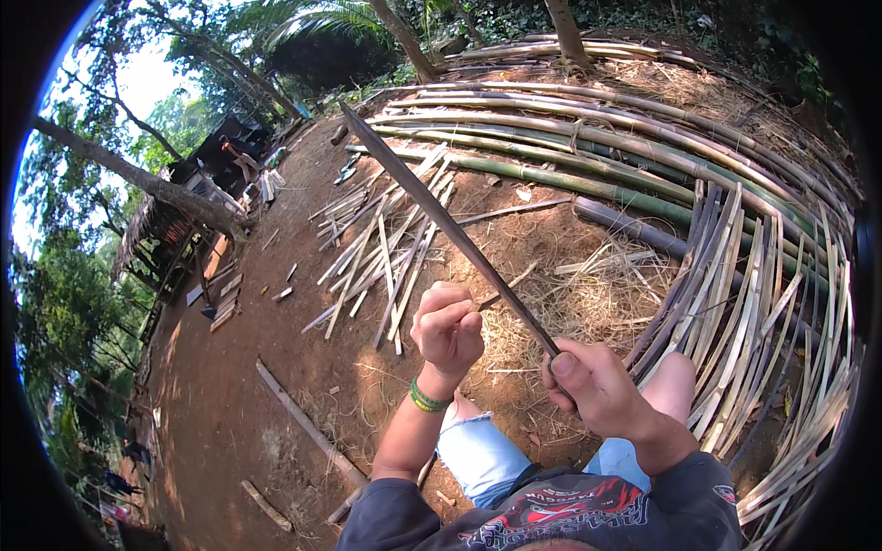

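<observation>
Bamboo strip (441, 216): right hand (597, 390) fingers are gripping its near end; left hand (447, 331), clenched beside it, appears empty. Trimming seems underway; next calls for steadying the strip.

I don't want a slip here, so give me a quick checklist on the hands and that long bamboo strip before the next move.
1. Right hand closed around the near end of the long bamboo strip: ok.
2. Left hand clenched in a fist beside the strip; whether it touches or holds anything: cannot tell.
3. Strip's far end raised off the ground, pointing away from the body: ok.
4. Bare knee right next to the gripping hand: not ok.
5. Loose split bamboo slats scattered ahead on the ground: not ok.
</observation>
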The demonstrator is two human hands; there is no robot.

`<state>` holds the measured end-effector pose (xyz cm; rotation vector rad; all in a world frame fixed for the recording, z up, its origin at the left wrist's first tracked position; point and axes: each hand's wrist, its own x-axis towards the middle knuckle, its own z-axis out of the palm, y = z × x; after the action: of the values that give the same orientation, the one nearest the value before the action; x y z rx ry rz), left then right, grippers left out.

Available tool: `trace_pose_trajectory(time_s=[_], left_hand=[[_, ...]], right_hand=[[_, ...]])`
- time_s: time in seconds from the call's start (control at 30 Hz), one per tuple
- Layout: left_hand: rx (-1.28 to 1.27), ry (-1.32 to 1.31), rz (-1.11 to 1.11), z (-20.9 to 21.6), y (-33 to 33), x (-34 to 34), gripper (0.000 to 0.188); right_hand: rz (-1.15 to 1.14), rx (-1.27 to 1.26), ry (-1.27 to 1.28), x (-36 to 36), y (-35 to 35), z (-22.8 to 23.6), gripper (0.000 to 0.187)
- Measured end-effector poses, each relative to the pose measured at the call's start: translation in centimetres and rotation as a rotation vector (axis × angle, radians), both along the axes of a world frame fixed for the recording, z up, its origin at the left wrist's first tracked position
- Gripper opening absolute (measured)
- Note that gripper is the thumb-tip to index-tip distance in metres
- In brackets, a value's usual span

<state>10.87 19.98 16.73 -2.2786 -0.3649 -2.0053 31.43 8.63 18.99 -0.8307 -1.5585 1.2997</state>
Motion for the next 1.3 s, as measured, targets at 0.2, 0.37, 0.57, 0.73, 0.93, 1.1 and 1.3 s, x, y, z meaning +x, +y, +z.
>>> trace_pose_trajectory(time_s=[0.2,0.37,0.57,0.73,0.93,1.1,1.3], left_hand=[[0.027,0.055,-0.060,0.0,-1.8,0.7,0.026],[-0.024,0.182,0.011,-0.7,-2.8,0.1,0.023],[-0.050,0.178,-0.011,-1.1,-3.0,0.1,0.025],[-0.061,0.160,-0.071,-1.0,-2.9,0.3,0.025],[-0.088,0.139,-0.107,-1.1,-2.5,0.7,0.023],[-0.072,0.322,0.119,0.2,-3.5,0.0,0.022],[0.407,0.081,0.397,9.2,-3.1,0.1,0.054]], right_hand=[[-0.050,0.070,-0.185,0.8,-1.3,-1.3,0.052],[-0.143,0.157,-0.285,1.0,-1.9,-0.9,0.049],[-0.138,0.168,-0.301,1.3,-2.0,-0.8,0.038],[-0.127,0.214,-0.316,1.6,-1.6,-1.0,0.039],[-0.213,0.300,-0.395,1.2,-1.5,-1.4,0.041],[-0.220,0.280,-0.398,1.4,-1.1,-1.5,0.041],[-0.189,0.180,-0.449,2.7,-1.3,-1.2,0.041]])
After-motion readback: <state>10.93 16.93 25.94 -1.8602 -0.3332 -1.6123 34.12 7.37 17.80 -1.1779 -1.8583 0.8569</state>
